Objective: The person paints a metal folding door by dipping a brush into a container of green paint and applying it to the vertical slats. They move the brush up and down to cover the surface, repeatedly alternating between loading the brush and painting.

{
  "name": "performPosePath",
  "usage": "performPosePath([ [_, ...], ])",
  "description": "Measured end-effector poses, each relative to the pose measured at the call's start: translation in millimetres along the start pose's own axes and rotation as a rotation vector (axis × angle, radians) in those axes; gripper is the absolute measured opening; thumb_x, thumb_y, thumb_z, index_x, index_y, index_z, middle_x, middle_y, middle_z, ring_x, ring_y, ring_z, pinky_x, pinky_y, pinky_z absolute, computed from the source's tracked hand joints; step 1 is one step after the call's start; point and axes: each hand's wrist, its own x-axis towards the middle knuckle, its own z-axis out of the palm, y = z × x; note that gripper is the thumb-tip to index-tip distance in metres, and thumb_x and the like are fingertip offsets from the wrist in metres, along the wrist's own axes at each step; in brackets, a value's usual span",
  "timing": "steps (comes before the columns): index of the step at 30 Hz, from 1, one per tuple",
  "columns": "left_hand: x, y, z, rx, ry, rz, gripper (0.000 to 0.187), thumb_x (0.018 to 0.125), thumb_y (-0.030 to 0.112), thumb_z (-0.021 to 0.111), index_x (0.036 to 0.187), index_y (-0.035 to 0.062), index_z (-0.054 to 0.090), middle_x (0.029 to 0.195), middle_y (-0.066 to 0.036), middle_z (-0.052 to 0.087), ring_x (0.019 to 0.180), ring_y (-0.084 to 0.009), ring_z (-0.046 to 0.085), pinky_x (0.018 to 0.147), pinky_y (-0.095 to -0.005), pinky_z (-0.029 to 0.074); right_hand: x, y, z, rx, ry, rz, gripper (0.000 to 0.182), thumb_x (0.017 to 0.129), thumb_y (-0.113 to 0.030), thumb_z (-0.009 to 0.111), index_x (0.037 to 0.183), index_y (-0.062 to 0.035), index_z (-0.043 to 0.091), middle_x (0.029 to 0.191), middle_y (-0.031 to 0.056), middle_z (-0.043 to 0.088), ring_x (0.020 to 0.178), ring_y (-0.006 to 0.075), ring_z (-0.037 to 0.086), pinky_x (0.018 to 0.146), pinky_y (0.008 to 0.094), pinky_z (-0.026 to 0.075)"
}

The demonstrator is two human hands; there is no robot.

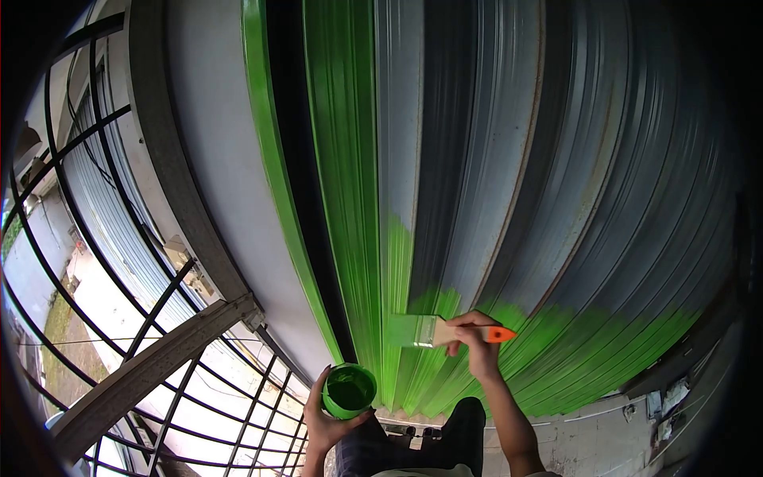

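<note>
My right hand [475, 343] is closed round the wooden handle of a paintbrush [445, 331] with an orange tip. The brush points left, and its green-coated bristles lie over a green strip of the corrugated metal panel [517, 143]. Lower left of it, my left hand [326, 421] holds a small round tub of green paint [348, 389], its open top facing up. Green covers the panel's left ribs and its lower edge; the remaining ribs are grey, with rusty lines along some folds.
On the left, a black metal grille [119, 207] and a grey frame beam [151, 378] border the panel, with a pale wall strip between. Beneath the panel's lower edge are my dark-trousered legs [465, 433] and a pale wall [580, 437] with several loose scraps.
</note>
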Motion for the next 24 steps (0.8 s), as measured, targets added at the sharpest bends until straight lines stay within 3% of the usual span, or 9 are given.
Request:
performPosePath([
  [1, 3.2, -0.8, 1.4, 0.029, 0.003, 0.027, 0.096, 0.052, 0.022, 0.091, 0.131, -0.0053, 0.043, 0.119, -0.019, 0.058, 0.110, -0.0275, 0.059, 0.097, -0.0388, 0.046, -4.4, -17.9, 1.7, 0.107, -0.020, 0.015, 0.016, 0.082, -0.005, 0.056, 0.091, 0.0062, 0.064, 0.066, 0.0106, 0.063, 0.055, 0.0123, 0.061, 0.051, 0.0238, 0.050],
  [5, 15.1, 10.7, 4.7, 0.210, -0.019, 0.181, 0.093, 0.049, 0.022, 0.090, 0.127, -0.0040, 0.046, 0.122, -0.020, 0.056, 0.114, -0.0336, 0.056, 0.099, -0.0427, 0.044, -25.2, -57.8, 6.4, -0.010, -0.164, 0.036, 0.016, 0.081, -0.004, 0.055, 0.087, 0.0068, 0.065, 0.064, 0.0102, 0.062, 0.052, 0.0112, 0.060, 0.049, 0.0248, 0.051],
  [6, 17.8, 12.0, 4.6, 0.252, -0.013, 0.240, 0.092, 0.049, 0.023, 0.089, 0.126, -0.0035, 0.047, 0.123, -0.019, 0.056, 0.114, -0.0348, 0.055, 0.099, -0.0435, 0.043, -28.1, -70.8, 14.3, -0.094, -0.168, 0.026, 0.020, 0.077, -0.008, 0.054, 0.079, 0.0095, 0.062, 0.060, 0.0151, 0.060, 0.045, 0.0162, 0.057, 0.043, 0.0282, 0.049],
  [12, 28.6, 18.8, -3.0, 0.467, -0.023, 0.480, 0.084, 0.050, 0.025, 0.084, 0.123, 0.0009, 0.051, 0.126, -0.015, 0.055, 0.117, -0.0361, 0.051, 0.103, -0.0512, 0.036, -43.5, -86.9, 24.7, -0.149, -0.205, 0.036, 0.018, 0.080, -0.008, 0.057, 0.081, 0.0089, 0.065, 0.059, 0.0120, 0.061, 0.046, 0.0136, 0.057, 0.045, 0.0258, 0.049],
  [16, 33.1, 20.5, -6.1, 0.551, -0.016, 0.525, 0.081, 0.050, 0.021, 0.082, 0.124, 0.0037, 0.052, 0.126, -0.013, 0.055, 0.119, -0.0356, 0.050, 0.104, -0.0530, 0.034, -46.3, -82.1, 24.0, -0.212, -0.323, 0.012, 0.012, 0.085, -0.005, 0.060, 0.090, 0.0014, 0.068, 0.069, 0.0077, 0.066, 0.056, 0.0085, 0.060, 0.051, 0.0212, 0.046],
  [20, 34.2, 21.9, -6.2, 0.597, 0.007, 0.552, 0.080, 0.051, 0.021, 0.081, 0.124, 0.0051, 0.052, 0.126, -0.013, 0.055, 0.119, -0.0361, 0.049, 0.103, -0.0542, 0.034, -42.3, -74.4, 34.2, -0.266, -0.320, 0.012, 0.015, 0.084, -0.005, 0.058, 0.086, 0.0067, 0.067, 0.061, 0.0086, 0.062, 0.050, 0.0093, 0.058, 0.047, 0.0228, 0.049],
  [21, 34.2, 24.3, -6.4, 0.623, 0.005, 0.557, 0.080, 0.052, 0.021, 0.081, 0.125, 0.0053, 0.052, 0.126, -0.013, 0.055, 0.119, -0.0363, 0.049, 0.103, -0.0545, 0.034, -43.8, -65.3, 31.2, -0.227, -0.337, 0.071, 0.011, 0.084, -0.005, 0.062, 0.091, 0.0013, 0.068, 0.069, 0.0061, 0.067, 0.058, 0.0074, 0.062, 0.050, 0.0208, 0.045],
  [24, 35.0, 29.6, -5.9, 0.684, 0.006, 0.576, 0.079, 0.053, 0.021, 0.080, 0.125, 0.0057, 0.052, 0.126, -0.013, 0.055, 0.118, -0.0365, 0.050, 0.102, -0.0554, 0.034, -42.8, -49.8, 33.2, -0.215, -0.319, 0.082, 0.012, 0.085, -0.005, 0.061, 0.092, 0.0017, 0.068, 0.070, 0.0064, 0.067, 0.058, 0.0078, 0.062, 0.051, 0.0207, 0.046],
])
